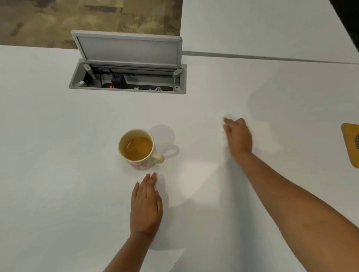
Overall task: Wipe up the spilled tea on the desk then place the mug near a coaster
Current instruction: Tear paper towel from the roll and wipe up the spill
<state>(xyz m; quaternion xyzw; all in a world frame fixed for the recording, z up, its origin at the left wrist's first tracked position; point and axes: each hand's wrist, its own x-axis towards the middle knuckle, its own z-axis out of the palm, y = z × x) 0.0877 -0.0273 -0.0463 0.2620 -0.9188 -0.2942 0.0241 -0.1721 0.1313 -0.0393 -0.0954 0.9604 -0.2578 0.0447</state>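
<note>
A cream mug (138,150) with a flower print stands upright on the white desk (52,184), holding amber tea, its handle pointing right. My left hand (145,204) lies flat on the desk just in front of the mug, fingers together, holding nothing. My right hand (238,136) is to the right of the mug, blurred, with its fingers curled down onto the desk over a small white tissue (227,115) that shows only at the fingertips. A yellow coaster (349,147) with a grey mesh centre lies at the right edge. I cannot make out any tea on the desk surface.
An open grey cable hatch (127,76) with plugs inside is set into the desk behind the mug, its lid raised. A seam (274,57) joins a second white desk at the back right. A faint glossy patch (197,172) lies between my hands.
</note>
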